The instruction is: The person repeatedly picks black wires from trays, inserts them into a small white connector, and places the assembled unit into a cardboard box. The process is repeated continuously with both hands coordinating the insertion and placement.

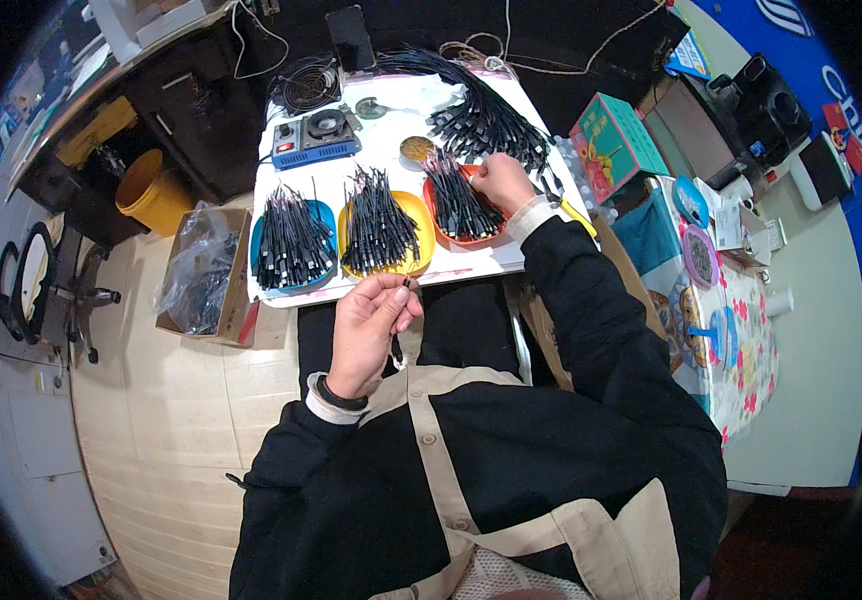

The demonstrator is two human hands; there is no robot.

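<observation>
My left hand (pixel 363 335) is held in front of the table's near edge, fingers closed on a short black cable (pixel 396 348). The cable's thin end sticks up past the thumb and its other end hangs below the palm. Over the right side of a red tray (pixel 473 241), my right hand (pixel 503 186) has its fingers pinched together by a bundle of short black cables (pixel 459 200); what lies between the fingertips is hidden. A yellow tray (pixel 423 222) and a blue tray (pixel 327 222) hold similar bundles to the left.
Behind the trays stand a small blue device with a round pot (pixel 323 130) and a round tin (pixel 416 150). Long black cables (pixel 486 115) spread over the table's back right. A cardboard box (pixel 191 320) sits on the floor to the left. A flowered tablecloth (pixel 746 385) covers a right-hand table.
</observation>
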